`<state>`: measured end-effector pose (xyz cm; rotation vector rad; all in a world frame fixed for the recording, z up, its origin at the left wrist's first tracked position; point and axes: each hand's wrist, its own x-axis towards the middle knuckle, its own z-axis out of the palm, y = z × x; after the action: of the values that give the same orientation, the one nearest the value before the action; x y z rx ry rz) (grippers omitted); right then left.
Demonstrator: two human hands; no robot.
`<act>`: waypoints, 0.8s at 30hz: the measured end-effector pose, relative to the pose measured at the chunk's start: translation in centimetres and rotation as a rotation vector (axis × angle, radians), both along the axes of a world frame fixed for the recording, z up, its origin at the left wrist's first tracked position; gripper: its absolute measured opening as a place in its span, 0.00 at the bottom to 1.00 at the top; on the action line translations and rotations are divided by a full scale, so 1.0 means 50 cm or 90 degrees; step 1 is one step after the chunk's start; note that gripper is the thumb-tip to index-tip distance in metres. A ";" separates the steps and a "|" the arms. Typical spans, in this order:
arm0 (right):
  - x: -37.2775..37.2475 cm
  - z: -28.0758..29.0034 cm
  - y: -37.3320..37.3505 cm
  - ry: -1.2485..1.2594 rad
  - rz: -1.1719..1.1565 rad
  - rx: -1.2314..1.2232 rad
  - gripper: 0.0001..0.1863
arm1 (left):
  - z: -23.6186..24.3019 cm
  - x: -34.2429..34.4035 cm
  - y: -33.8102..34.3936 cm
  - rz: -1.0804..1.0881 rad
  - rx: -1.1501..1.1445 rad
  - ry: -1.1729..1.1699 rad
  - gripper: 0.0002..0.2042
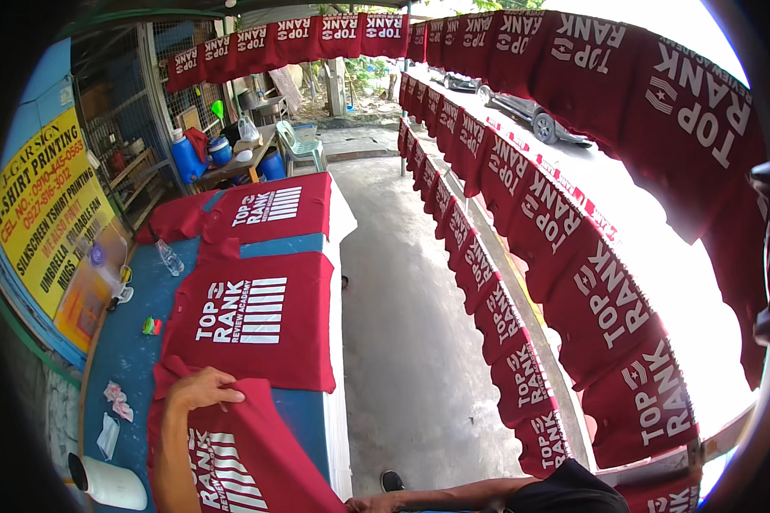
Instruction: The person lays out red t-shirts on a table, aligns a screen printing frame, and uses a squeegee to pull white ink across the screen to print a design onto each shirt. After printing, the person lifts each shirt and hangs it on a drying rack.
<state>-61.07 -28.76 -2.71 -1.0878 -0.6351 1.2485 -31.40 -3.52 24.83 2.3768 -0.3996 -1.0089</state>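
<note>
My left hand pinches the upper edge of a maroon T-shirt with white print, lifted over the near end of a long blue table. At the lower edge my right hand, partly cut off, grips the same shirt's lower right corner. Just beyond lies a second printed maroon shirt, spread flat, and a third is farther along the table.
Printed shirts hang in rows along the right and top. Left are a yellow sign, bottle, crumpled papers and white container. A concrete walkway runs beside the table, toward a chair. A car is outside.
</note>
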 end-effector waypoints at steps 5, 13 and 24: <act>0.063 0.178 -0.059 0.188 -0.112 0.145 0.25 | 0.146 -0.023 0.113 0.227 -0.208 -0.101 0.12; 0.333 0.381 -0.083 -0.075 0.076 0.076 0.18 | 0.353 -0.053 0.191 0.393 -0.349 -0.319 0.13; 0.894 0.989 -0.508 -0.484 -0.106 0.120 0.32 | 0.707 0.024 0.028 0.611 -0.357 -0.664 0.19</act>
<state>-16.38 -54.14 46.74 -1.4206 -1.1772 0.5864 -30.21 -2.12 60.19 1.9524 0.1365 0.7151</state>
